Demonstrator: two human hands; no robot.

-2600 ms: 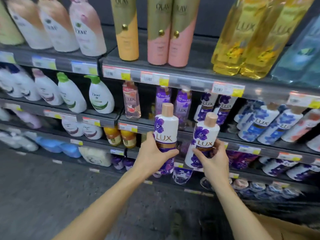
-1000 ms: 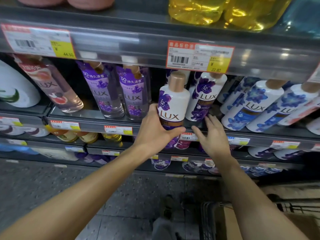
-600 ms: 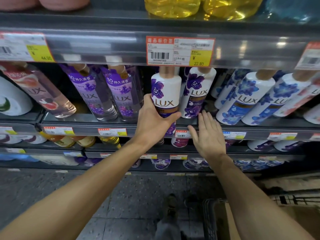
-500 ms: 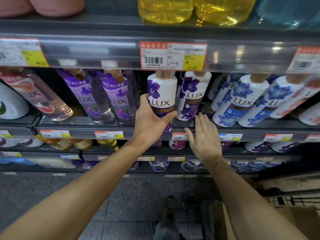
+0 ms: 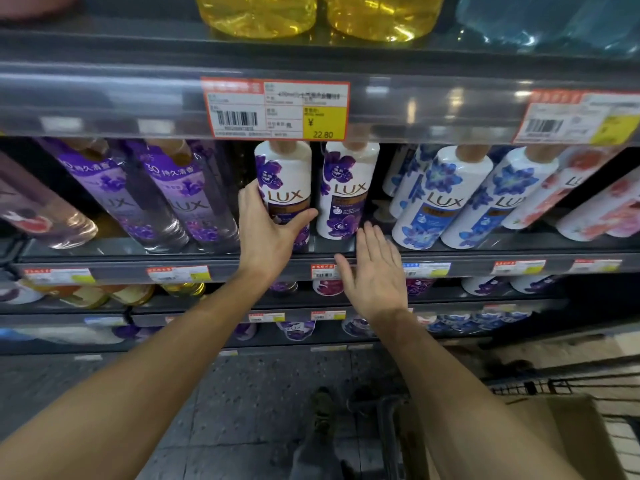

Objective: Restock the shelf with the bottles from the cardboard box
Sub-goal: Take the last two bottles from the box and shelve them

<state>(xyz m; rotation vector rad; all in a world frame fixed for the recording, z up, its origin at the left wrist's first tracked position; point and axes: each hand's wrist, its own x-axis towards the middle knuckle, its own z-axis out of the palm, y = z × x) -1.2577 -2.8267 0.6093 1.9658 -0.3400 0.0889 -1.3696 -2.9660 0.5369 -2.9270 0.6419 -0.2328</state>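
My left hand (image 5: 268, 233) grips a white Lux bottle with purple flowers (image 5: 284, 174) that stands upright on the middle shelf (image 5: 214, 261). A second, matching white and purple Lux bottle (image 5: 346, 188) stands just right of it on the same shelf, free of any hand. My right hand (image 5: 375, 275) hovers flat and empty in front of the shelf edge, below that second bottle, fingers spread. The cardboard box (image 5: 571, 441) shows at the bottom right, inside a wire cart; its contents are out of sight.
Clear purple Lux bottles (image 5: 166, 199) stand left of the held bottle, blue-flowered ones (image 5: 446, 199) to the right. A price label strip (image 5: 277, 109) overhangs the bottle tops. Yellow bottles (image 5: 311, 15) fill the shelf above. The cart's wire rim (image 5: 554, 382) is near my right forearm.
Both bottles went from held in the air to the shelf. My right hand let go of its bottle and drew back, open. My left hand pushed its bottle further in.
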